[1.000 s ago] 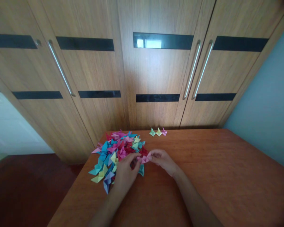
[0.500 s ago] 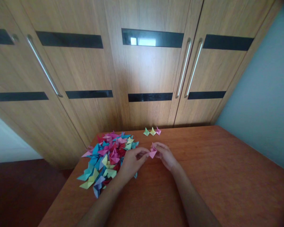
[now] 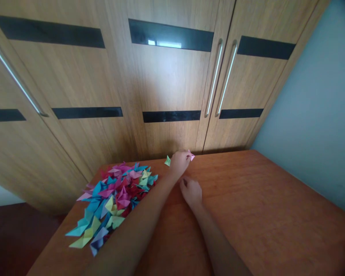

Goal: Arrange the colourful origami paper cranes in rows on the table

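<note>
Pink paper is where I'd look first: a little folded piece (image 3: 192, 156) right by the back edge of the table (image 3: 247, 199), just past the fingertips of the left hand (image 3: 180, 161). So it's on the far side of both hands, slightly to the right of the left one, and the left is easily the nearer. Those fingertips are bunched up and look like they're touching the paper, but honestly I can't tell if they've got a pinch on it or are just against it. Long axis? Too small and half covered to call, though one thin tip does poke upward. The right hand (image 3: 191, 191) is closer to the body, loosely curled on or just over the wood, with no paper showing in it; can't rule out something tucked inside. A green folded piece (image 3: 168, 161) sits on the other side of the left hand, and whatever's between green and pink is hidden by that hand. As for edges, the wardrobe (image 3: 172, 134) rises right behind the pink piece, so there's hardly any depth beyond it. The big heap of folded paper (image 3: 122, 188) is left of the left forearm, which hides part of it, so that side's tight. Off to the right, the wood runs a good way toward the wall (image 3: 310, 134), so sideways room is much more generous there, imo.
</note>
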`<state>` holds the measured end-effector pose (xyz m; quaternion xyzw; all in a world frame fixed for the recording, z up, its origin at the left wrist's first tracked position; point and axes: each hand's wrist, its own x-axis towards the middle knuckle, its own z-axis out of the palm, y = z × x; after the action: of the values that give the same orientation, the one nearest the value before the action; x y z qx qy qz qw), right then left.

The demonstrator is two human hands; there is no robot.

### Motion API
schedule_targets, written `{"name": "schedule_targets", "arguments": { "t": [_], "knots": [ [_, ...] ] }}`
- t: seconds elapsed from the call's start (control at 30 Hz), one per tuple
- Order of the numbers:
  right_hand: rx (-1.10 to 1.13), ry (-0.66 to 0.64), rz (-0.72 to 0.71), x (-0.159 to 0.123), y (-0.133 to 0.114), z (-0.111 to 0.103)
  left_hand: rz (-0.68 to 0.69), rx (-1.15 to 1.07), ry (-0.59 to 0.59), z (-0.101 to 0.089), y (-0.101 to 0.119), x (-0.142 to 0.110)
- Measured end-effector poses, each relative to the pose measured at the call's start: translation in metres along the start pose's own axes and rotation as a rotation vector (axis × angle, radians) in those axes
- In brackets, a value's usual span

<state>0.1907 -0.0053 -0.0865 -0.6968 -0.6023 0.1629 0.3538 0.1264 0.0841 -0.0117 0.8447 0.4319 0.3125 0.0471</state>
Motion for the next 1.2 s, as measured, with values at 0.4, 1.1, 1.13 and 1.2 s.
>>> {"name": "schedule_targets", "arguments": {
  "t": [0.4, 1.1, 1.13, 1.2],
  "knots": [
    [-0.140, -0.073, 0.017, -0.002, -0.010, -0.006, -0.111, 0.151, -0.151, 0.045, -0.009, 0.031],
    [-0.152, -0.077, 0.021, -0.001, -0.010, -0.005, -0.102, 0.163, -0.135, 0.037, -0.001, 0.019],
    [-0.146, -0.073, 0.012, -0.001, -0.010, -0.005, -0.104, 0.155, -0.124, 0.030, 0.001, 0.018],
    [-0.138, -0.067, -0.003, -0.002, -0.010, -0.005, -0.105, 0.141, -0.099, 0.011, 0.003, 0.014]
  ]
}}
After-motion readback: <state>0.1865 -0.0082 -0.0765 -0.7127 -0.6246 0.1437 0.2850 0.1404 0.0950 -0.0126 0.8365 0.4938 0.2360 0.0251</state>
